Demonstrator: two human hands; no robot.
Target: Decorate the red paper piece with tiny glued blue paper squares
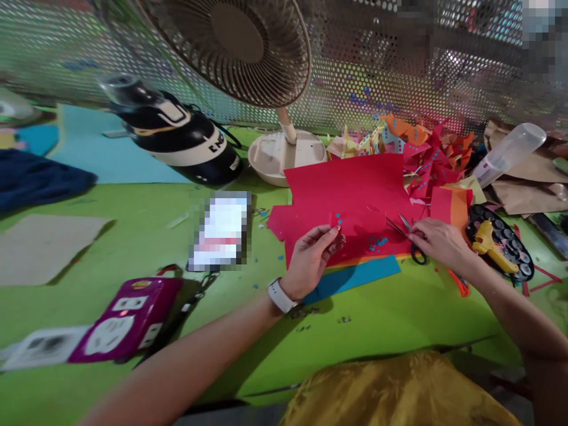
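My left hand (314, 255), with a white watch band at the wrist, pinches a small piece of red paper (361, 226) that carries a few blue dots near my fingertips. Its outline blends into the large red sheets (346, 183) beneath. My right hand (444, 241) is closed on black-handled scissors (418, 253); their blades are apart and point left toward the red piece. Small blue paper bits (378, 242) lie in a loose pile on the red sheet, between my hands. A blue paper strip (359, 278) sticks out below the sheets at the near side.
Behind the sheets are a heap of cut coloured paper (426, 151) and a fan (284, 154). To the right lies a yellow glue gun (492, 245) on a black palette. At left are a black bottle (190, 145), a phone (222, 231) and a purple power strip (128, 313).
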